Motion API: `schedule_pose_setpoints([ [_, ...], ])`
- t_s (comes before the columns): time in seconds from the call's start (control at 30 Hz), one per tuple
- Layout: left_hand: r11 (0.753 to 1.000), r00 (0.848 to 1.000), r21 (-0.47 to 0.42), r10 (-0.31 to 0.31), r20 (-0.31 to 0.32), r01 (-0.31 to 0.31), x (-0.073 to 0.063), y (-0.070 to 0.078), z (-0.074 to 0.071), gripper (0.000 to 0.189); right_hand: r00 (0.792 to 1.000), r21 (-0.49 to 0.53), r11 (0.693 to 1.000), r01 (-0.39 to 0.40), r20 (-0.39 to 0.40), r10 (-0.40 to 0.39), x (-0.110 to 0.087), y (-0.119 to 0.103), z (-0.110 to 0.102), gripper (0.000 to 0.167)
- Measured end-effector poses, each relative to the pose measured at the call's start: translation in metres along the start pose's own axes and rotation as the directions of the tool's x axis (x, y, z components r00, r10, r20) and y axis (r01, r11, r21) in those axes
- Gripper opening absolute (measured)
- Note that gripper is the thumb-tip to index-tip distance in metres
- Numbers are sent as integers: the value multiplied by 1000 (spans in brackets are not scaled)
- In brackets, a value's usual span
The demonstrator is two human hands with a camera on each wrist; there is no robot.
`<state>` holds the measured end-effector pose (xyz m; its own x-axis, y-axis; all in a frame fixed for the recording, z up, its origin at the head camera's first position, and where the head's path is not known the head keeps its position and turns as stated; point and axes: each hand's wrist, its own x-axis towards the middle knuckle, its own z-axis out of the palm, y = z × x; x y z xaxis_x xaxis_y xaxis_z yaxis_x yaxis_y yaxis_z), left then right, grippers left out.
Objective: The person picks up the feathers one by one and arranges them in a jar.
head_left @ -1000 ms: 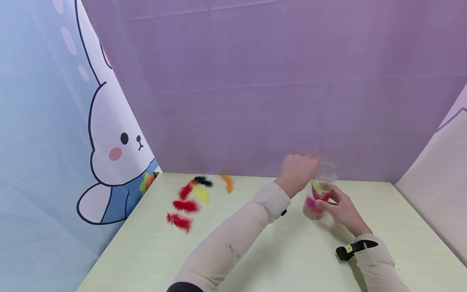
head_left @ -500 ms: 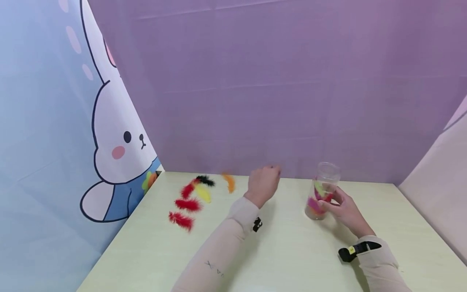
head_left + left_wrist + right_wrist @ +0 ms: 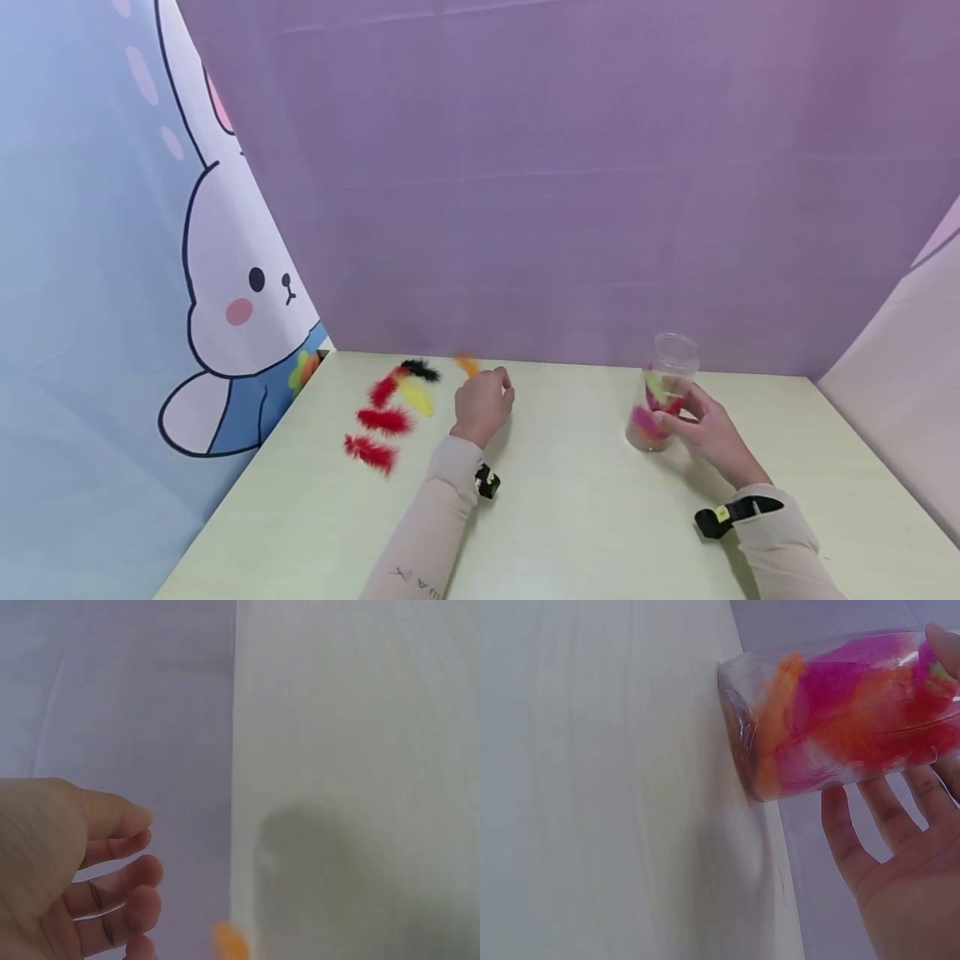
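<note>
In the head view my left hand (image 3: 482, 407) is over the back of the table beside an orange feather (image 3: 468, 364), overlapping part of it. Its fingers bend loosely with nothing between them in the left wrist view, where a blurred orange feather tip (image 3: 231, 942) shows at the bottom edge. My right hand (image 3: 705, 429) grips an upright clear plastic cup (image 3: 676, 354) standing on the table. Inside are magenta, orange, red and lime-green feathers (image 3: 862, 705), packed in its lower part, as the right wrist view shows.
Left of my left hand lie a yellow feather (image 3: 416, 397), a black feather (image 3: 422, 370) and several red feathers (image 3: 385, 421). The pale table (image 3: 585, 500) ends at a purple cloth (image 3: 525, 208) behind. A rabbit-print cloth (image 3: 112, 333) hangs at the left.
My left hand has moved left from the cup's mouth to the orange feather. My right hand keeps its grip on the cup in the same place.
</note>
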<state>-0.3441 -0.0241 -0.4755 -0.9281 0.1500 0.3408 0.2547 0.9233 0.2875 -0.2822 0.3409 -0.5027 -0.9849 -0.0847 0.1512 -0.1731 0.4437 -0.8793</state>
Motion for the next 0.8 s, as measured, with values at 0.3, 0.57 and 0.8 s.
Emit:
schedule_pose_setpoints([
  [0.3, 986, 989, -93, -143, -38, 139, 0, -31, 12, 6, 1000, -12, 1000, 4, -10, -4, -2, 0, -1, 73],
  [0.57, 962, 971, -132, -240, 2, 238, 0, -49, 10, 3, 999, -59, 998, 30, -38, -32, -1, -4, 0, 66],
  [0.8, 944, 958, -159, -284, 48, 288, 3, -57, 12, 6, 999, -53, 998, 20, -32, -22, 0, -4, -2, 67],
])
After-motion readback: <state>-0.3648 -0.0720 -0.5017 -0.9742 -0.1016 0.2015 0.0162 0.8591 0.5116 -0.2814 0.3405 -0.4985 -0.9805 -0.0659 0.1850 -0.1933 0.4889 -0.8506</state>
